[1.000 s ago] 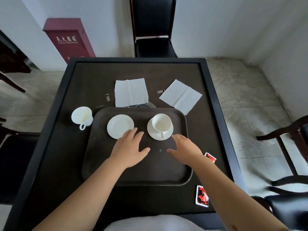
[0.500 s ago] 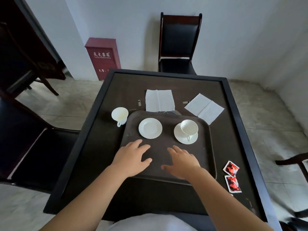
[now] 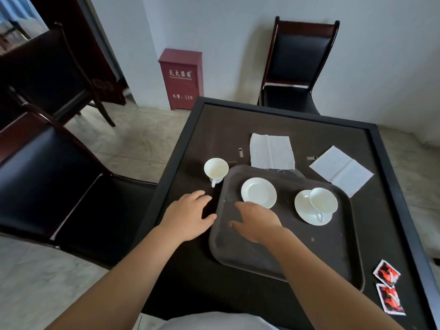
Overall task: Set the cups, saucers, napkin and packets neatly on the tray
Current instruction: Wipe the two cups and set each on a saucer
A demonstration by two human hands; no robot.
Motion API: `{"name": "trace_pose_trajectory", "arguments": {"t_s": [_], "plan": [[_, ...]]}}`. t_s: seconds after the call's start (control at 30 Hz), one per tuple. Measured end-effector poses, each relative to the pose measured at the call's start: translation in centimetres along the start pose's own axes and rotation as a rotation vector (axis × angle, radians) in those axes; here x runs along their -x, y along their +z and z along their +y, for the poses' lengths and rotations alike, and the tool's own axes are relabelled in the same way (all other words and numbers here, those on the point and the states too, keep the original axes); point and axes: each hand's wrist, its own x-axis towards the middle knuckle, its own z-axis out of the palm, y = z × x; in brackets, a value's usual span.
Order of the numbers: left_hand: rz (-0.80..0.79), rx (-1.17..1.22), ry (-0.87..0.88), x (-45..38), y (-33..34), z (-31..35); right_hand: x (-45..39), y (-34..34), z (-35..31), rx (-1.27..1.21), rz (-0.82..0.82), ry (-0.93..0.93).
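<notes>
A dark tray (image 3: pixel 333 256) lies on the black table (image 3: pixel 190 277). On it are a bare white saucer (image 3: pixel 258 192) and a second saucer (image 3: pixel 307 211) with a white cup (image 3: pixel 323 203) on it. Another white cup (image 3: pixel 216 168) stands on the table just off the tray's far left corner. Two white napkins (image 3: pixel 272 151) (image 3: pixel 341 170) lie beyond the tray. Two red packets (image 3: pixel 387 274) (image 3: pixel 390 298) lie at the near right. My left hand (image 3: pixel 188 215) hovers open over the table left of the tray, below the loose cup. My right hand (image 3: pixel 256 220) is open over the tray, near the bare saucer.
A black chair (image 3: pixel 297 65) stands behind the table and another black chair (image 3: pixel 42 167) at its left. A red cabinet (image 3: pixel 182 78) stands against the wall. The table has a raised rim (image 3: pixel 404 206).
The view has swung left. Both hands have moved left: my left hand has left the tray and is over the table near the loose cup; my right hand is beside the bare saucer.
</notes>
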Motion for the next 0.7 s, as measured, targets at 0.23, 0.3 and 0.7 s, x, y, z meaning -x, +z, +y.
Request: {"name": "trace_pose_trajectory", "arguments": {"t_s": [0.23, 0.3, 0.7], "plan": [[-0.014, 0.054, 0.031, -5.2, -1.0, -3.8, -6.5, -1.2, -1.6, -0.057, 0.019, 0.048], [-0.023, 0.064, 0.039, -7.2, -1.0, -4.6, -8.4, -1.6, -1.9, -0.066, 0.02, 0.063], [-0.115, 0.177, 0.037, -16.8, 1.3, -7.8, -18.2, -2.2, -1.2, -0.236, 0.012, 0.237]]}}
